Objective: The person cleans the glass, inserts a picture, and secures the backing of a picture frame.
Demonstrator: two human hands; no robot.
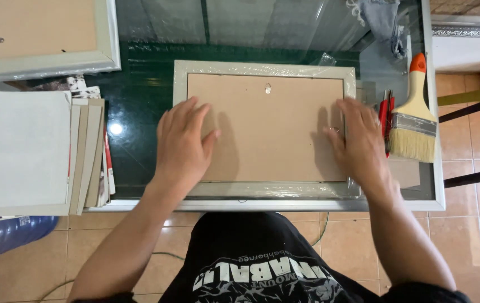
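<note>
Probably light but awkward: a flat, rigid picture frame (265,126) lying face down, stiff along its pale silvery moulding, likely fragile if glazed on the hidden front, and slippery where the clear plastic wrap covers the border. Best taken by the 2 short sides or under opposite edges of the moulding, never by pressing the middle of the thin brown backing board, which looks apt to flex. Resting on the dark green glass surface (139,101), near its front edge, directly ahead of the body. Rectangular, landscape, with a tan fibreboard back, 1 small metal hanger near the top centre, and crinkled film glinting along the top and bottom rails. Left hand (183,143) spread flat, palm down, on the left part of the backing, fingers reaching toward the left rail, grasping nothing. Right hand (358,143) likewise laid flat and unclenched over the right edge, fingers across the backing and the right rail, a ring on 1 finger. Just right of the frame, a wide paintbrush (415,120) with an orange-tipped wooden handle and pale bristles, and beside it a red-handled tool (386,115), too narrow to identify. At left, a stack of boards (88,151) and a white sheet (18,148); at top left, a second frame (43,33) also back up. Grey cloth (383,22) at top right.
</note>
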